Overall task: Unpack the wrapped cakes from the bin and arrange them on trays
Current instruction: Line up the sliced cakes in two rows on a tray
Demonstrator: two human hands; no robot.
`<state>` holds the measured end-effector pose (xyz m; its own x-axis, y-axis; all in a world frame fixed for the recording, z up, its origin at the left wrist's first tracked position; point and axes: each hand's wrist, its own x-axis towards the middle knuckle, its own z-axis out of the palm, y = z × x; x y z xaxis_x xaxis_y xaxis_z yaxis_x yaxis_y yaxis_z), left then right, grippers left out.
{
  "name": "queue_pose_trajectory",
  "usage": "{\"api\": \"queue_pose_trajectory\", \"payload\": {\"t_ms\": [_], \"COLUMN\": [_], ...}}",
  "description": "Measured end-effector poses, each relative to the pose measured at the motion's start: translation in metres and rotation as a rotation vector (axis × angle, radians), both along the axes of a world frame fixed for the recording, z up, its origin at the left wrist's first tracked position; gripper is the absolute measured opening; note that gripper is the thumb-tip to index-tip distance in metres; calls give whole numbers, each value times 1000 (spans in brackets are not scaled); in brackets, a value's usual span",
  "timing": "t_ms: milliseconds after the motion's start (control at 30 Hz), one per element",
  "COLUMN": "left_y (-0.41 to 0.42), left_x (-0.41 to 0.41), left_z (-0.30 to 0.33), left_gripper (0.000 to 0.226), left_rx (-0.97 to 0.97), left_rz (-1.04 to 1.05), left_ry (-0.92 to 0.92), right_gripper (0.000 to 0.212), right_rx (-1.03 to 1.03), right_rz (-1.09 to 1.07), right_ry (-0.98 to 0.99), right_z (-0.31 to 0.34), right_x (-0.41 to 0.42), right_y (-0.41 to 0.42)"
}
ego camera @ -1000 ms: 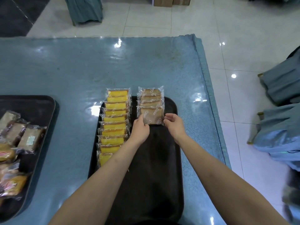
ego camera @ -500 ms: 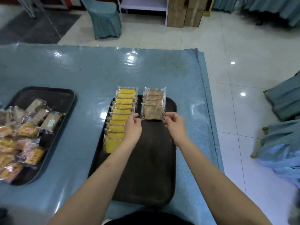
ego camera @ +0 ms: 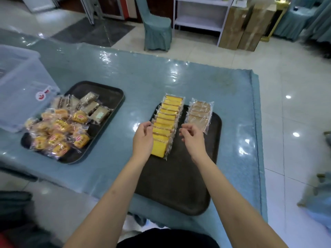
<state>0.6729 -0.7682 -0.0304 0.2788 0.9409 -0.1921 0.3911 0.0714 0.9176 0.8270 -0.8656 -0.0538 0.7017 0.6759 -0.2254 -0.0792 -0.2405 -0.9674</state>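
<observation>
A black tray (ego camera: 175,185) sits on the blue worktop (ego camera: 236,108), closest to the person. The near part of the tray is bare. At its far end are two rows of wrapped cakes. The yellow cakes (ego camera: 165,125) stand in a long row on the left side, one leaning on the next. The brown cakes (ego camera: 199,113) make a short row on the right side, just beside the yellow ones.

The two hands hang above the tray and hold nothing. The left hand (ego camera: 143,138) is at the left edge of the yellow row, fingers loosely bent; it may touch the wrappers, but that is hard to tell. The right hand (ego camera: 192,137) is between the two rows, near the front of the brown cakes, fingers loosely bent too.

Further left is a second black tray (ego camera: 109,92). It holds a messy pile of round orange cakes (ego camera: 59,133) in clear bags, with some brown wrapped slices (ego camera: 93,108) behind them.

Past that, at the left edge, stands a clear plastic bin (ego camera: 21,86) touching the pile.

Far away on the floor are a covered chair (ego camera: 155,27), a white shelf (ego camera: 198,15) and brown boxes (ego camera: 245,25)
</observation>
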Motion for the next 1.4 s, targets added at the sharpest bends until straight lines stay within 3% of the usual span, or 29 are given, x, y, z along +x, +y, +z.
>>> {"api": "queue_pose_trajectory", "payload": {"t_ms": [167, 400, 667, 800, 1033, 1400], "left_y": [17, 62, 96, 110, 150, 294], "left_x": [-68, -201, -320, -350, -370, -354], "left_z": [3, 4, 5, 0, -5, 6], "left_gripper": [36, 18, 19, 18, 19, 14], "left_rx": [2, -18, -59, -76, -75, 9], "left_rz": [13, 41, 39, 36, 55, -56], "left_ry": [-46, -106, -96, -97, -87, 122], "right_gripper": [13, 16, 13, 11, 16, 8], "right_rx": [-9, 17, -35, -80, -97, -78], "right_rz": [19, 51, 301, 386, 355, 264], "right_ry": [-8, -6, -92, -173, -158, -85], "right_z": [6, 9, 20, 21, 5, -6], "right_x": [-64, -200, -313, -335, -341, -324], "right_y": [22, 78, 127, 146, 197, 340]}}
